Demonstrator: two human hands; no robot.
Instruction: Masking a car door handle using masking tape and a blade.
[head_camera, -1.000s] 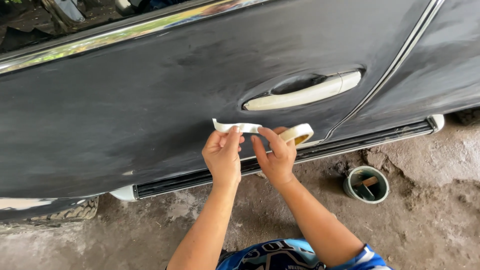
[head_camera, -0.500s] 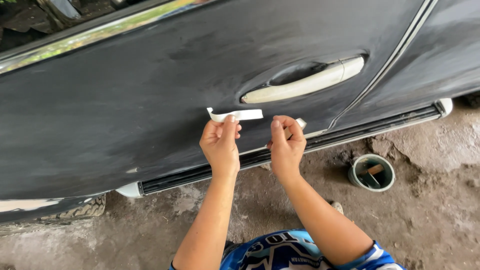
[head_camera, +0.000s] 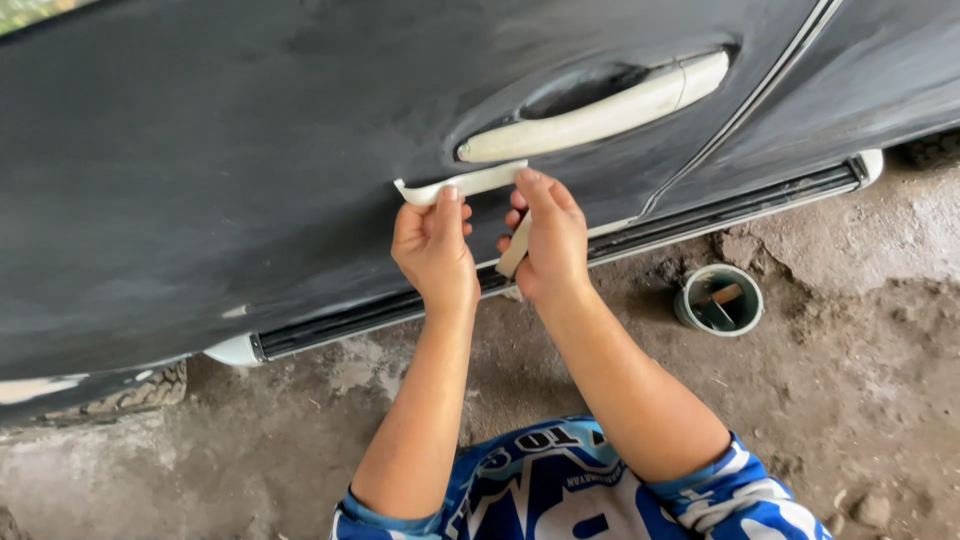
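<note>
Your left hand (head_camera: 432, 245) pinches the free end of a strip of pale tape (head_camera: 470, 183), thumb and fingers closed on it where the end curls away from the panel. Your right hand (head_camera: 552, 240) grips the tape roll (head_camera: 513, 260), which shows only as a pale edge poking out below the palm, and its fingertips (head_camera: 528, 178) press on the other end of the strip. The tape runs between your two hands, stretched nearly level and lying against the dark door (head_camera: 250, 180) just below the cream handle (head_camera: 600, 110), close to it but not touching as far as you can see. The door is matt, dark grey, scuffed in places. Under it runs a black sill (head_camera: 720, 205) with white ends. On the concrete floor (head_camera: 850, 400) to your right, well apart from your hands, stands a small green can (head_camera: 692, 308) with a stick inside. A tyre (head_camera: 110, 395) shows at lower left.
</note>
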